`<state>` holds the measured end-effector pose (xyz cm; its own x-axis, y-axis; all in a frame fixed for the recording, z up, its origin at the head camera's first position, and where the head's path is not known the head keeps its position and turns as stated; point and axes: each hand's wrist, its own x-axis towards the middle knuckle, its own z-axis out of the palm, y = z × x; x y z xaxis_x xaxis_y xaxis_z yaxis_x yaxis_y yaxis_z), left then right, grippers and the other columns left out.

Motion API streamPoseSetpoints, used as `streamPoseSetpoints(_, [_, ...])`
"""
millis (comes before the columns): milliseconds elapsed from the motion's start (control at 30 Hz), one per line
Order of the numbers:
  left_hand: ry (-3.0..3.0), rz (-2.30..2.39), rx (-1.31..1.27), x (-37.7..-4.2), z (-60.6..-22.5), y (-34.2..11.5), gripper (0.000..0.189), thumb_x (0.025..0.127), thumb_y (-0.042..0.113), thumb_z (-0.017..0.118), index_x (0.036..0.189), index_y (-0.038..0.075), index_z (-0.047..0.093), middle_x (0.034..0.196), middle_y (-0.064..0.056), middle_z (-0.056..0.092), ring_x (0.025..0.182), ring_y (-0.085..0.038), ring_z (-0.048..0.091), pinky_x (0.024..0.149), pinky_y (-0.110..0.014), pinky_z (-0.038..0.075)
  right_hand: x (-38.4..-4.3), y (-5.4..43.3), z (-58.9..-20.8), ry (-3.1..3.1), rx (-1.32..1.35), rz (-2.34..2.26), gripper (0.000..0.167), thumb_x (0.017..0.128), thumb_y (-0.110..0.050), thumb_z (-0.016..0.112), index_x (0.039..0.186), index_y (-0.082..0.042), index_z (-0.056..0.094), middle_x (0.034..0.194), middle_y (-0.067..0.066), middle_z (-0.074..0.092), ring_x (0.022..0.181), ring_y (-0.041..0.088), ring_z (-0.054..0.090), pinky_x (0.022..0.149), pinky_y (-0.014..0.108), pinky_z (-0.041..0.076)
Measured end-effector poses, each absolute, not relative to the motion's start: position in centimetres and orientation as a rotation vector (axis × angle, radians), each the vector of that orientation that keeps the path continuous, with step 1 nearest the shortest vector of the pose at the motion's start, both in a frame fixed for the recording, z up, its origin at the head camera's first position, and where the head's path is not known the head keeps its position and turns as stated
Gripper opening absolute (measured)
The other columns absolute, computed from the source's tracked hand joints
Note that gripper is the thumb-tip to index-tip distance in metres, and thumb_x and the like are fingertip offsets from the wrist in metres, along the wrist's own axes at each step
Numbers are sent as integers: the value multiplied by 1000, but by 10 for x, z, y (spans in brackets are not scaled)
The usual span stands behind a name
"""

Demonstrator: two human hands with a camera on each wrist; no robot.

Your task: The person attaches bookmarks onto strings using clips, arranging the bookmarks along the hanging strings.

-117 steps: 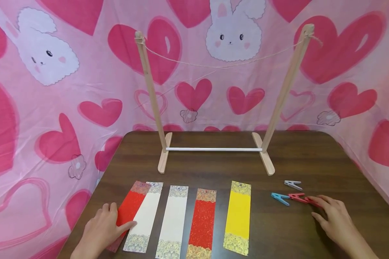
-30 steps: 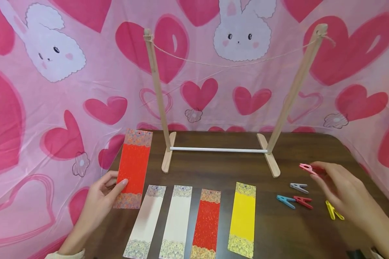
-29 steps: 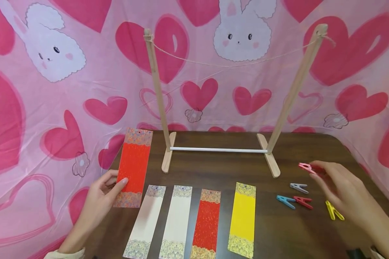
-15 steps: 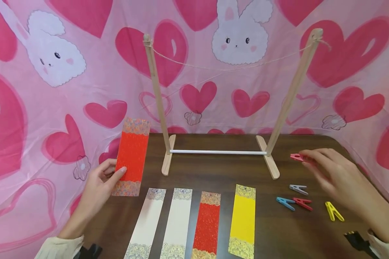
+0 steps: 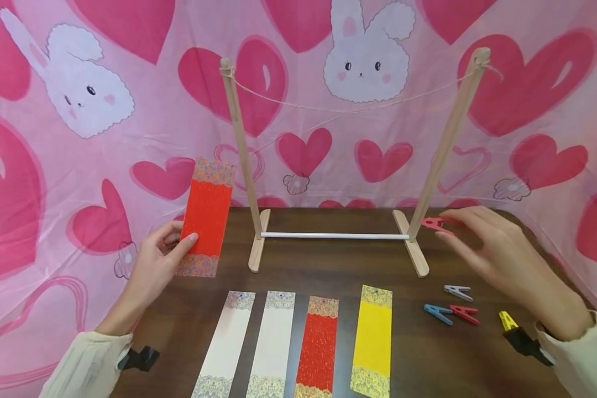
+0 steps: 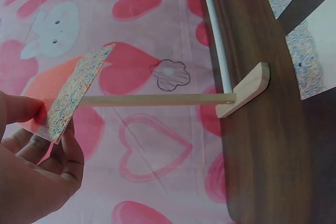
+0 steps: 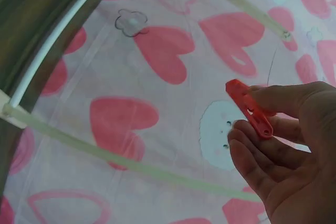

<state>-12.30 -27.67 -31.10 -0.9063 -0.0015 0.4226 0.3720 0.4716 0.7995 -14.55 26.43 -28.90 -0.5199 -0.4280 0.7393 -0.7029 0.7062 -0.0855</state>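
Observation:
My left hand (image 5: 159,260) holds a red paper strip (image 5: 208,213) with patterned ends by its lower part, thumb on its front. The strip is raised above the table, left of the wooden rack (image 5: 240,141); in the left wrist view its patterned end (image 6: 76,90) tilts past the fingers. My right hand (image 5: 497,249) pinches a pinkish-red clothespin (image 5: 434,224), which overlaps the foot of the rack's right post in the head view. In the right wrist view the clothespin (image 7: 248,107) sits between thumb and fingers. A sagging string (image 5: 348,110) joins the post tops.
Two white strips (image 5: 226,342), another red strip (image 5: 317,342) and a yellow strip (image 5: 373,337) lie in a row on the brown table (image 5: 328,265). At right lie grey (image 5: 459,292), blue (image 5: 438,313), red (image 5: 464,314) and yellow clothespins (image 5: 507,320), the yellow one partly covered by a black wrist strap.
Earliest, my left hand rested on the red strip on the table and my right hand was at the clothespins. Both items are now lifted; over the last second both hands rose, the right also moving left.

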Motion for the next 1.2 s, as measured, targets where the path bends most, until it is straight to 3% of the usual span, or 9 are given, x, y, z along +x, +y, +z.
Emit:
streamPoseSetpoints(167, [-2355, -1378, -288, -131, -305, -279, 23, 97, 14, 65, 117, 3, 63, 97, -5, 73, 80, -12, 69, 72, -19, 55, -160, 245, -276, -2171, 945, 518, 62, 98, -57, 51, 117, -2, 70, 103, 9, 68, 90, 21, 61, 96, 4, 33])
streamPoseSetpoints(233, [-2353, -1374, -288, -134, -303, -279, 24, 97, 14, 65, 118, 3, 63, 100, -6, 73, 83, -11, 70, 74, -20, 56, -166, 237, -270, -2177, 984, 529, 51, 96, -46, 64, 123, -2, 67, 103, 7, 69, 87, 18, 63, 90, 4, 38])
streamPoseSetpoints(333, [-2349, -1357, -289, -137, -300, -280, 23, 97, 15, 65, 117, 3, 63, 99, -9, 74, 81, -11, 70, 72, -20, 56, -176, 224, -258, -2193, 1040, 548, 49, 83, -20, 83, 126, -4, 65, 104, 3, 71, 85, 14, 65, 83, 4, 43])
streamPoseSetpoints(433, [-2346, -1323, -299, -142, -298, -280, 22, 97, 15, 65, 115, 3, 64, 98, -11, 74, 79, -11, 70, 70, -20, 55, -188, 209, -248, -2186, 1097, 573, 54, 69, -2, 88, 119, -6, 68, 101, 1, 72, 84, 13, 65, 81, 6, 45])
streamPoseSetpoints(533, [-2337, -1310, -318, -147, -296, -279, 21, 97, 15, 66, 114, 3, 64, 97, -12, 74, 77, -13, 69, 68, -20, 55, -200, 195, -238, -2178, 1118, 593, 42, 72, -2, 87, 110, -5, 70, 98, 2, 72, 82, 15, 65, 77, 11, 46])
streamPoseSetpoints(800, [-2299, -1336, -367, -168, -286, -273, 21, 97, 14, 65, 115, 4, 64, 95, -15, 74, 72, -16, 68, 65, -21, 53, -224, 161, -215, -2171, 1117, 734, 34, 82, -3, 81, 109, 1, 62, 96, 4, 74, 79, 11, 66, 73, 10, 47])
streamPoseSetpoints(900, [-2294, -1360, -392, -178, -280, -267, 23, 97, 16, 65, 116, 3, 64, 97, -16, 74, 75, -16, 69, 68, -22, 54, -233, 148, -203, -2127, 1135, 751, 30, 83, -6, 80, 108, 0, 64, 95, 3, 74, 73, 9, 63, 64, 12, 43])
streamPoseSetpoints(1100, [-2296, -1337, -394, -194, -269, -258, 24, 97, 17, 65, 116, 3, 64, 99, -18, 73, 77, -16, 67, 71, -21, 54, -251, 119, -176, -2103, 1117, 818, 24, 87, -15, 78, 105, -1, 69, 96, 3, 75, 84, 11, 68, 66, 17, 42])
streamPoseSetpoints(1200, [-2289, -1312, -417, -197, -260, -249, 23, 97, 11, 64, 114, -4, 63, 95, -24, 72, 74, -20, 65, 69, -21, 51, -260, 104, -164, -2141, 1107, 859, 23, 89, -17, 76, 103, -1, 68, 96, 3, 75, 86, 10, 69, 66, 21, 42])
